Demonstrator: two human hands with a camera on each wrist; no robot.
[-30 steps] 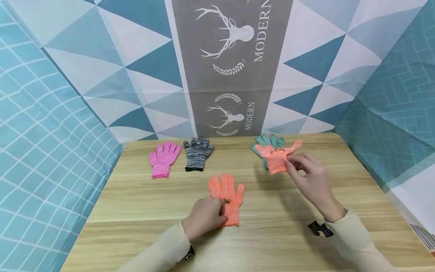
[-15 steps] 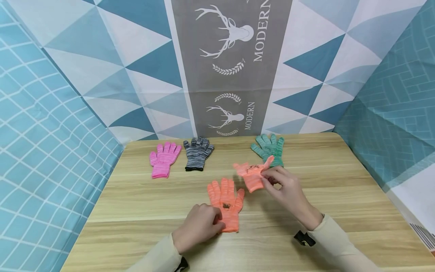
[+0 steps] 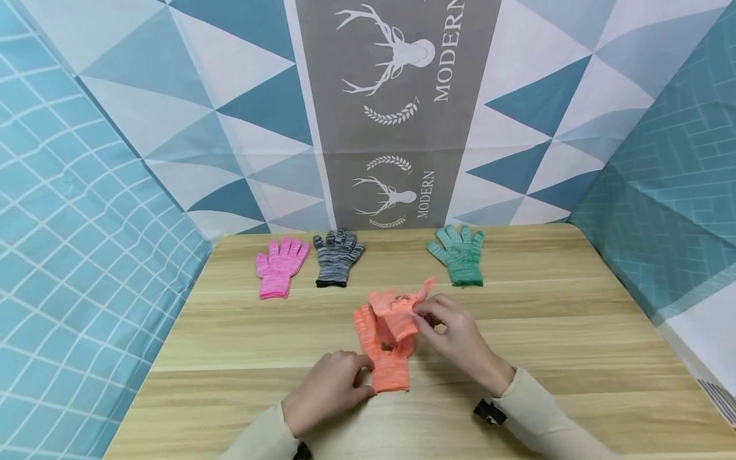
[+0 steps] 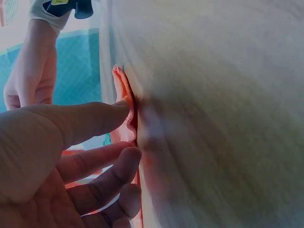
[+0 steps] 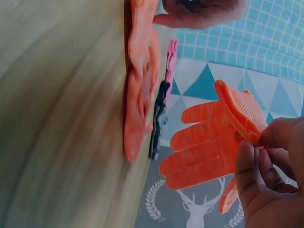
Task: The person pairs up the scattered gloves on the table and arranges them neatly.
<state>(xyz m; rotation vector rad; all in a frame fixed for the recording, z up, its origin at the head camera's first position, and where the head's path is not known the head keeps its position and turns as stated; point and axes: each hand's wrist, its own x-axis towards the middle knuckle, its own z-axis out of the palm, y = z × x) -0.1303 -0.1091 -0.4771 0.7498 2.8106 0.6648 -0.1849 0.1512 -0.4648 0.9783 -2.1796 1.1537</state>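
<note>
An orange knit glove (image 3: pixel 391 374) lies palm-area up on the wooden table, its fingers pointing away and a dark mark or hole at its middle. At the left edge of its cuff, my left hand (image 3: pixel 330 390) touches with thumb and fingertips held apart. My right hand (image 3: pixel 460 342) pinches a second orange glove (image 3: pixel 399 314) by its cuff edge and holds it above the first one's fingers. That glove (image 5: pixel 204 142) hangs with its fingers spread in the right wrist view; it shows dark marks too. The lying glove's thumb is partly covered in the head view.
Along the back of the table (image 3: pixel 546 383) lie a pink glove (image 3: pixel 280 268), a black-and-grey glove (image 3: pixel 336 259) and a green glove (image 3: pixel 462 255). Patterned cloth walls stand behind and at both sides.
My right hand has carried the second orange glove left and towards me, away from the green glove and over the lying one. My left hand has slid to the lying glove's cuff edge.
</note>
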